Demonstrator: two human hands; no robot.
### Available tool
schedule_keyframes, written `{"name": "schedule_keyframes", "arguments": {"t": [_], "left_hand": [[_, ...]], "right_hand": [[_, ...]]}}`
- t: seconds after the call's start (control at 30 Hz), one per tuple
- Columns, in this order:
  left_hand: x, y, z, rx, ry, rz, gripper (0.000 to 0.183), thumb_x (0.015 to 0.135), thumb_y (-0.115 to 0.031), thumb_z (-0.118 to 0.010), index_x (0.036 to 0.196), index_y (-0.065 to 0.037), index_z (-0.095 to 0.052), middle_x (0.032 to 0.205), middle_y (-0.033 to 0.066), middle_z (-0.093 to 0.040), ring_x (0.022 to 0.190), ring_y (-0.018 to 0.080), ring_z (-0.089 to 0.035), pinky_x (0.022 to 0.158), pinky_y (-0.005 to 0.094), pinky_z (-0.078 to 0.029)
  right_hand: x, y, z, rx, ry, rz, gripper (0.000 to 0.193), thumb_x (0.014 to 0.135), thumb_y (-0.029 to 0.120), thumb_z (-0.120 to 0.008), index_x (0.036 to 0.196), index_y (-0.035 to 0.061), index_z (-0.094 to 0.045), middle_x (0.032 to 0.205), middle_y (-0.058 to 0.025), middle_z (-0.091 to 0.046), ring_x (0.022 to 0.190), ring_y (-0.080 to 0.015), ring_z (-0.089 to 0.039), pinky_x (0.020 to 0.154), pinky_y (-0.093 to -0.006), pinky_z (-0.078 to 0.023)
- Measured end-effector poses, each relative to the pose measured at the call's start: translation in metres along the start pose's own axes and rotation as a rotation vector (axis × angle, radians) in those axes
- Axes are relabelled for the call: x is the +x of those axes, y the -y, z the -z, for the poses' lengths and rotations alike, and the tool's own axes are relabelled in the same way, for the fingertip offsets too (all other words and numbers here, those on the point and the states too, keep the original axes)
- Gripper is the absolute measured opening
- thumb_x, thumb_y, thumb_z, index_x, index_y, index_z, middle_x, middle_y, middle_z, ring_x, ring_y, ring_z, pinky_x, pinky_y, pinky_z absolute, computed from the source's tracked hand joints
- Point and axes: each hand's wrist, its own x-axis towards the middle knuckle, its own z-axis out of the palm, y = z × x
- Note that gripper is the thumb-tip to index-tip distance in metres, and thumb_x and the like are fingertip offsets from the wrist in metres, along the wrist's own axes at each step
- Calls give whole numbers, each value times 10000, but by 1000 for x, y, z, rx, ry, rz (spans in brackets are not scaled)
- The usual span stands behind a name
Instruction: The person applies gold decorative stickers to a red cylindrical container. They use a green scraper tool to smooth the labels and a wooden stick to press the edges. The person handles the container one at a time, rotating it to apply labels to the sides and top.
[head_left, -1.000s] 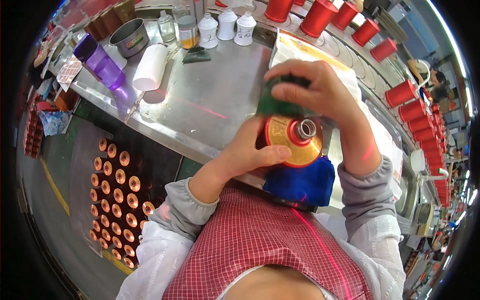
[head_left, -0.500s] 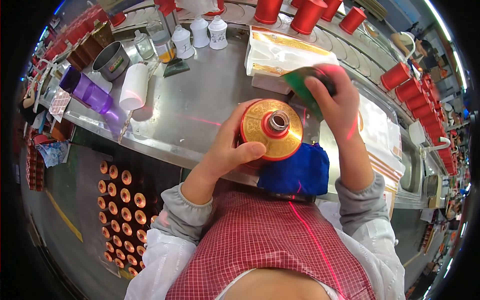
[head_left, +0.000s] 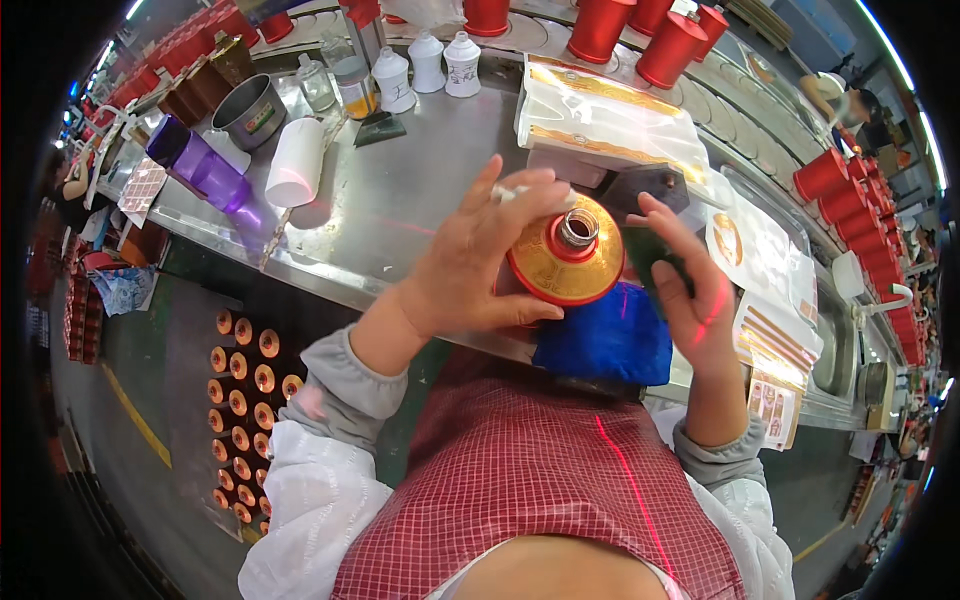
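A red bottle with a gold top [head_left: 566, 262] and an uncapped glass neck stands in front of me, seen from above, beside a blue cloth-covered pad [head_left: 610, 340]. My left hand [head_left: 480, 250] curls round its left side, thumb at the lower rim and forefinger along the upper rim. Tucked between those fingers is a small white wad [head_left: 515, 192]. My right hand [head_left: 697, 290] hovers just right of the bottle, thumb and fingers apart. A dark green patch shows behind these fingers; what it is I cannot make out. Beyond them lies a dark angular plate with a knob [head_left: 650, 185].
White-and-gold printed sheets [head_left: 610, 110] lie at the back. On the left are a purple water bottle [head_left: 205, 170], a white roll [head_left: 297, 165], a metal pot [head_left: 250, 110] and small white bottles [head_left: 428, 62]. Red bottles [head_left: 670, 48] line the conveyor. Gold-topped bottles [head_left: 264, 378] stand low left.
My right hand has come down toward the bottle, and the knobbed plate it held now lies behind. My left fingers have shifted over the bottle's top, with a white wad showing. The view has shifted slightly.
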Motion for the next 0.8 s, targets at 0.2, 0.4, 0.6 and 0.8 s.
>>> {"name": "schedule_keyframes", "arguments": {"t": [0.2,0.4,0.6,0.8], "left_hand": [[-36,-29,-36,300,-334,-46,377,881,-313,-670,1187,-116,-573,1238,97,-613,1209,323,-547,1145,588,-199],[-31,-43,-44,246,-339,-99,320,790,-164,-717,1094,-144,-618,1151,95,-639,1219,307,-486,1148,579,-200],[-20,-16,-33,-464,-398,208,907,728,-423,-816,1402,-19,-362,1283,145,-552,1274,317,-437,1121,476,-271],[-14,5,-28,-719,-97,394,1043,641,-429,-876,1423,6,-340,1332,150,-502,1245,256,-492,1064,368,-369]], "right_hand": [[-18,-5,-23,-248,113,75,579,903,155,-637,1399,-47,-414,1405,-235,-472,1311,-362,-461,1074,-392,-374],[-19,-7,-23,-246,100,67,604,876,120,-667,1403,-35,-414,1388,-223,-494,1290,-355,-486,1040,-389,-411],[6,6,-6,-107,-211,-170,375,855,52,-650,1207,-28,-546,1021,-123,-687,970,-209,-655,856,-311,-506],[102,-10,-2,-279,125,-85,281,864,225,-680,1016,-9,-639,806,-116,-664,724,-162,-605,698,-309,-501]]}}
